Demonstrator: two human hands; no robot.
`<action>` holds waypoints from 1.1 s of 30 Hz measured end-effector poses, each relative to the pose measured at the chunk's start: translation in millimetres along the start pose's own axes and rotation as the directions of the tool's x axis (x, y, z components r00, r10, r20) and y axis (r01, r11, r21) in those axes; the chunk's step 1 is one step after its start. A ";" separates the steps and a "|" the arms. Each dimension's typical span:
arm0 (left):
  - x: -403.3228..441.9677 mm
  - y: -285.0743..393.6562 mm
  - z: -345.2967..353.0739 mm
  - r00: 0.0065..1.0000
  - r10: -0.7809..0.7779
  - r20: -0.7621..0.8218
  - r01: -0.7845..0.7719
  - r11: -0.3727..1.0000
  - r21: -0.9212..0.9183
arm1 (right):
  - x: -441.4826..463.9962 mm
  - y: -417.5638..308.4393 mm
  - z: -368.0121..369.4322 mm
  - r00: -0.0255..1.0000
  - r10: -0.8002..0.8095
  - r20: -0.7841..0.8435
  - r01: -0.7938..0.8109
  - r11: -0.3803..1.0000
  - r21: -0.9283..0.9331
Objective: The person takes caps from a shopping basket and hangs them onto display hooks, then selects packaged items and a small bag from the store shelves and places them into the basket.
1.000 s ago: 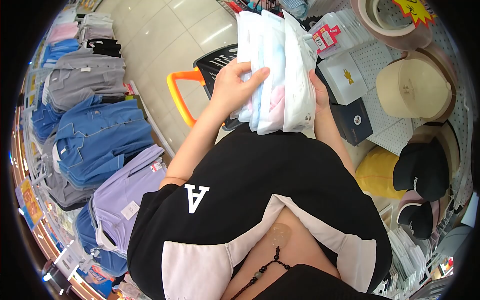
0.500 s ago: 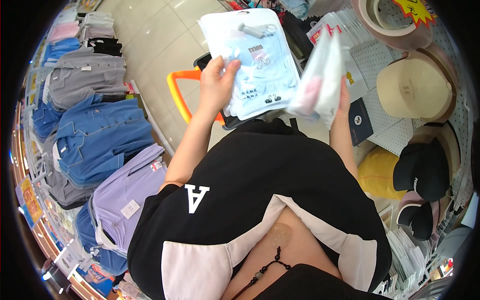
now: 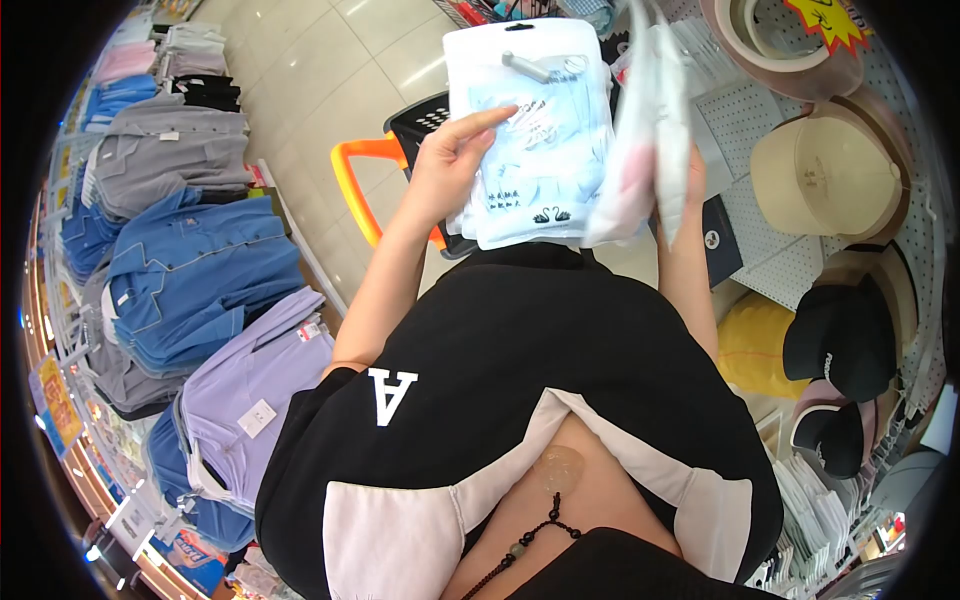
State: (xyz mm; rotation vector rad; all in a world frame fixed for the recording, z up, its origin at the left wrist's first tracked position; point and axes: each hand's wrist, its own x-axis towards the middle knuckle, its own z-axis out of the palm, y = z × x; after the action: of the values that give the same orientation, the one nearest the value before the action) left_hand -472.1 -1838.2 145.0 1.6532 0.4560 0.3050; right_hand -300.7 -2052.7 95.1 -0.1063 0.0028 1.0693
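In the upper middle of the view, my left hand (image 3: 455, 165) grips the left side of a light blue clothing package (image 3: 545, 150), thumb and forefinger lying over its front. The package is a clear-and-white bag with a black swan print near its bottom edge, and more bags show behind it. To its right, my right hand (image 3: 695, 185) holds several white and pink packages (image 3: 650, 150), seen edge-on and blurred by motion. Those bags hide most of the right fingers.
A black basket with an orange handle (image 3: 345, 180) is behind my left wrist. Shirts (image 3: 200, 280) hang on the left. Caps (image 3: 825, 175) and packaged goods (image 3: 815, 510) hang on the right; a dark blue box (image 3: 718, 240) is beside my right forearm.
The single stack from a second ago is parted, its blue package now facing me. Since half a second ago, that package and my left hand have moved right, nearer the other bags.
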 end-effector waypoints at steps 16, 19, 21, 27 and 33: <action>2.1 -7.7 11.3 0.995 -0.104 0.004 0.099 0.956 0.275 | 7.9 40.2 1.3 0.937 -0.011 -0.349 -0.071 0.973 -0.222; 0.1 -9.8 10.2 0.994 -0.100 -0.041 0.105 0.982 0.159 | 4.0 20.5 -16.9 0.932 -0.013 -0.361 -0.077 0.969 -0.234; -0.3 -10.6 5.7 0.993 -0.088 -0.072 0.096 0.989 0.116 | -3.2 1.8 -25.1 0.919 -0.064 -0.390 -0.041 0.966 -0.255; -2.6 -14.3 -17.0 0.990 -0.086 -0.108 0.095 0.992 0.081 | -19.9 -46.8 -27.3 0.949 -0.266 0.171 0.256 0.963 0.080; -5.9 -14.5 -26.2 0.988 -0.101 -0.117 0.109 0.992 0.062 | -11.4 -37.2 12.6 0.928 -0.348 0.135 0.369 0.912 -0.178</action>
State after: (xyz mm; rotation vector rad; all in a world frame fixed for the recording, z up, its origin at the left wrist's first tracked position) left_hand -490.9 -1816.5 134.6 1.6768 0.6436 0.3089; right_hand -274.2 -2079.3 111.5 -0.2264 -0.2095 0.7017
